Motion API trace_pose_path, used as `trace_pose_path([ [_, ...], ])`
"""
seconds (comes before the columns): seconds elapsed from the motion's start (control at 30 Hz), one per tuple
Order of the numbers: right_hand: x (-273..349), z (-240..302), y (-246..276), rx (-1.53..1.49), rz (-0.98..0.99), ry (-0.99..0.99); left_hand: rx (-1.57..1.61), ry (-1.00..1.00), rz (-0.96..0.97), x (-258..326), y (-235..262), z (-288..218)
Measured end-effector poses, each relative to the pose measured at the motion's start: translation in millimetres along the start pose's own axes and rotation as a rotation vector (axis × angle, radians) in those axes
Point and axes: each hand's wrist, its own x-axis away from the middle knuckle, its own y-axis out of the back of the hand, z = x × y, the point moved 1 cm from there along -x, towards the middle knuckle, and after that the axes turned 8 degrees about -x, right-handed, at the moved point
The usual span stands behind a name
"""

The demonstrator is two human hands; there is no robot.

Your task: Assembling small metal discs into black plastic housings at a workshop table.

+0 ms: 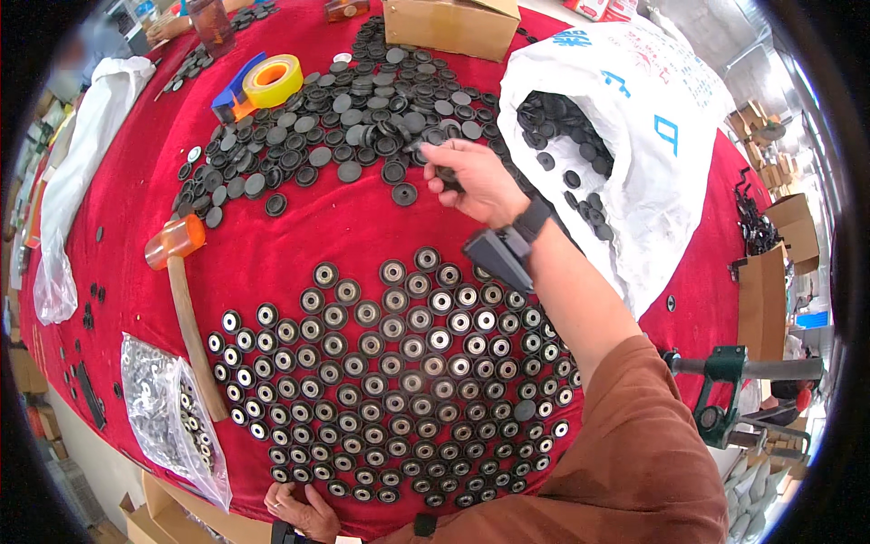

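Observation:
My right hand is closed around dark round pieces that look like black plastic caps; the fingers hide part of them. It hovers at the near right side of a loose heap of black caps. My left hand rests at the near table edge, thumb and fingers apart, with nothing visible in it. Just beyond it spreads a broad field of black discs with metal bearing-like centres, most lying face up in rough rows. One plain black cap lies among them at the right.
A mallet and a plastic bag of small parts lie left. Yellow tape sits beyond the mallet. A white sack spills caps at right, near a cardboard box. A green metal clamp grips the right edge.

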Motion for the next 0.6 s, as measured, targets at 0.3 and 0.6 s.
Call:
trace_pose_path([
  [0.3,-63,-16,-28,1.569,-0.208,0.457,-0.003,-0.014,-0.003,-1,-4,5],
  [0.6,-64,-15,-28,1.531,-0.225,0.374,-0.017,-0.030,0.017,-2,0,1],
])
